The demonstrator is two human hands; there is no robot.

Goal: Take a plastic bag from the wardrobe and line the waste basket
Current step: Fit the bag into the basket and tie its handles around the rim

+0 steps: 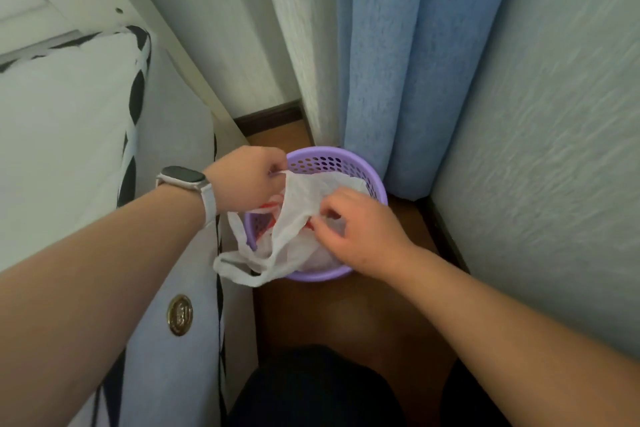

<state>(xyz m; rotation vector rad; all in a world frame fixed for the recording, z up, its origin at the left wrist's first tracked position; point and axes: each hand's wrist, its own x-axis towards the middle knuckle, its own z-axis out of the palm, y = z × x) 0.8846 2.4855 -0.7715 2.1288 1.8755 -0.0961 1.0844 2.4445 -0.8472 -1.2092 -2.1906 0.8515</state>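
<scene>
Beside the curtain, your left hand and right hand both pinch the plastic bag over the purple waste basket.

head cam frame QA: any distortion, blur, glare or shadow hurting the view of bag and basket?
Head view: strong wide-angle bowing, so the blue curtain leans outward. The light is soft and even, with no glare. There is mild softness overall, yet the plastic bag, waste basket, left hand and right hand read clearly. The floor falls dark toward the bottom edge.

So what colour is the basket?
Purple, with a perforated wall; the basket shows clearly in the head view.
</scene>
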